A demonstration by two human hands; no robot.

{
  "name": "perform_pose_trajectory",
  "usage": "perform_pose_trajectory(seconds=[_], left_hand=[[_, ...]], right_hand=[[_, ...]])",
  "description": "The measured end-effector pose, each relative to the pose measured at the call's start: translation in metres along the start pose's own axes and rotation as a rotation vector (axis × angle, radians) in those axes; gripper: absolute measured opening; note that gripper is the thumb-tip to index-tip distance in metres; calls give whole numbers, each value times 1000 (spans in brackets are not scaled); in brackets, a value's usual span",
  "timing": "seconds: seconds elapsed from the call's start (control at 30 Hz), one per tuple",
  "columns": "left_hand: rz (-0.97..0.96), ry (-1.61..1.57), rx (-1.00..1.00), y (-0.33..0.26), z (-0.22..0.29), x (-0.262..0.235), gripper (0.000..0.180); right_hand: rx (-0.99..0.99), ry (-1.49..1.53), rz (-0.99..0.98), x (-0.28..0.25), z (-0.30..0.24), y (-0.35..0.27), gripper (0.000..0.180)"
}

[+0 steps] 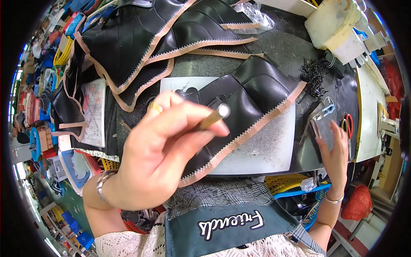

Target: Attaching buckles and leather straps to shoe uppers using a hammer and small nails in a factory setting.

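Note:
Raised in front of the work, my left hand [147, 154] pinches a short brass-coloured rod [214, 118] with a bright round end, perhaps a pen or marker. Its fingers hide the rod's other end. Beneath lies a black leather shoe-upper piece [261, 96] with a tan strip zigzag-stitched along its edge. That piece rests on a white board [269, 147]. At the right, my right hand [336, 156] has its fingers extended and apart. It is beside a dark slim tool [315, 129] and red-handled scissors [349, 124]; whether it touches the tool I cannot tell.
Several more stitched black leather pieces [124, 43] are heaped at the back left. A tangle of black thread [314, 77] lies at the right, with a whitish plastic container [329, 28] behind it. Baskets, including a yellow one [284, 184], stand below the table edge.

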State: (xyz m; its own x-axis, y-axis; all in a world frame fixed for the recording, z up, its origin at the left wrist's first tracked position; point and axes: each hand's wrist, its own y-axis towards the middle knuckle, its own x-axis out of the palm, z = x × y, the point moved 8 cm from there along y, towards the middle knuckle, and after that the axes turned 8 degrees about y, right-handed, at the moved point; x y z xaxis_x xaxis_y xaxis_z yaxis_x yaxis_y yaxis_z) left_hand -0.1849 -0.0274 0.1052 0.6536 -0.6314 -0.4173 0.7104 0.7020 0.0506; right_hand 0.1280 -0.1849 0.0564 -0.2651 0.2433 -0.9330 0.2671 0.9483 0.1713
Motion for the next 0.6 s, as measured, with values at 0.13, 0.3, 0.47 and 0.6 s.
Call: perform_pose_trajectory(seconds=[0.13,0.3,0.47,0.6], left_hand=[[193,-38,-79,21,-28,19,16],[342,-22,-211,27,-96,21,9],[462,-255,-237,23,-114,16,4],[392,-283,-251,23,-118,18,4]], right_hand=[[260,278,-141,45,46,-21,35],[396,329,-1,31,47,-16,17],[306,640,139,6,23,9,18],[231,754,96,6,-23,32,19]])
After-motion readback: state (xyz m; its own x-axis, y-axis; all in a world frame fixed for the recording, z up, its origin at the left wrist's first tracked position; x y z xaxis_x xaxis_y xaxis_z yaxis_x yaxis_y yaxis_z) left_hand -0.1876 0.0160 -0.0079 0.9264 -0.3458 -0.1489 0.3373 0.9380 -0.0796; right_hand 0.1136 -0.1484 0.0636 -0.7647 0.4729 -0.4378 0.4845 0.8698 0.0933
